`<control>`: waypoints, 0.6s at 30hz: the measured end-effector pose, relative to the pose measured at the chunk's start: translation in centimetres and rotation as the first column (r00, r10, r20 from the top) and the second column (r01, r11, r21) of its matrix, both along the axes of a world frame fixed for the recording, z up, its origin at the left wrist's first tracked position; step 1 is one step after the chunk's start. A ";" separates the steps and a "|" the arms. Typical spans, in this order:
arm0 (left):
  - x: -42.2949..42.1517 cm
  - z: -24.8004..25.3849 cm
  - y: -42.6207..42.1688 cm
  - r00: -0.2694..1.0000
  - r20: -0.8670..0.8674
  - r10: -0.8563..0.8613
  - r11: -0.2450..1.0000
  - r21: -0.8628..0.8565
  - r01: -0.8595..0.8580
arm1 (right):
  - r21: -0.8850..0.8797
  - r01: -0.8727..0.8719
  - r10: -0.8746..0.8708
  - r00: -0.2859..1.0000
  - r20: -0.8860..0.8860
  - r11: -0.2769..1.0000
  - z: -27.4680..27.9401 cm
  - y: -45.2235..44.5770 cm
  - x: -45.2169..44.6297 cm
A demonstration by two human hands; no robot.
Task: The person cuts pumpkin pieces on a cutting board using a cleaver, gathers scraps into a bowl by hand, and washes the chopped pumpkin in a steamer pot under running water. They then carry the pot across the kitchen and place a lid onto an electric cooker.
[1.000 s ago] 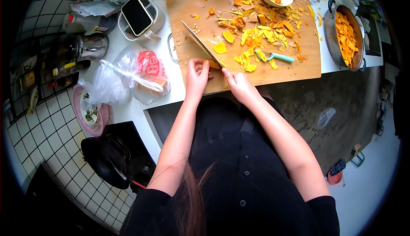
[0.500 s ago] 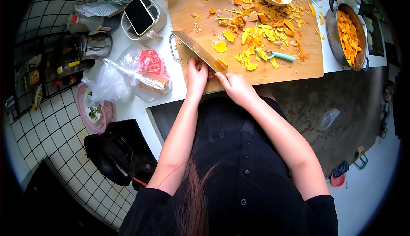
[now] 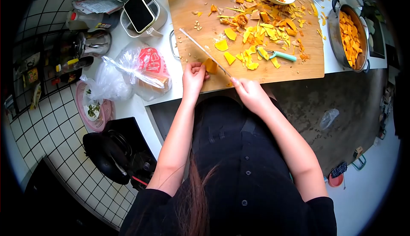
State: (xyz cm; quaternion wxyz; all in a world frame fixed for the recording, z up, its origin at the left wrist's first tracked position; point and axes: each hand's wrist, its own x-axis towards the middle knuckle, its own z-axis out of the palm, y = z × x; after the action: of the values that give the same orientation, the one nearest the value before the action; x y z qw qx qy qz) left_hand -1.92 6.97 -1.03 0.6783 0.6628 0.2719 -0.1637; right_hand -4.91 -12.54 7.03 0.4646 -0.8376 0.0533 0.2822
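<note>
Knife (image 3: 201, 48) clasped in right hand (image 3: 252, 95), blade just beside orange chunk (image 3: 210, 65). Pinched by left hand (image 3: 194, 77), at near left of cutting board (image 3: 282, 72).

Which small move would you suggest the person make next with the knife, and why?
I would probably curl the left hand's fingertips back slightly before pressing down: that hand grips the orange piece near the edge of the cutting board, while the knife in the right hand stands nearly edge-on close beside the piece.
</note>
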 end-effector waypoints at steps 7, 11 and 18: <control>-0.4 2.6 -1.3 0.941 0.082 -0.329 0.863 0.431 0.264 | -0.230 -0.158 0.173 0.984 0.047 0.960 2.0 1.5 -0.6; -0.7 2.8 -1.6 0.915 0.176 -0.363 0.792 0.575 0.204 | -0.269 -0.175 0.199 0.978 0.067 0.947 2.4 1.7 -0.6; -1.4 0.7 -1.1 0.897 0.256 -0.360 0.792 0.593 0.148 | -0.325 -0.189 0.235 0.966 0.106 0.926 2.1 2.0 -1.1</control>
State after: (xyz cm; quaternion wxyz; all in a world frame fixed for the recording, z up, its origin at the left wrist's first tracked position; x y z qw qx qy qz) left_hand -3.32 5.86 -0.35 0.4631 0.8808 0.0870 -0.0453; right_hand -5.98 -10.53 9.13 0.2954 -0.9195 -0.0272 0.2579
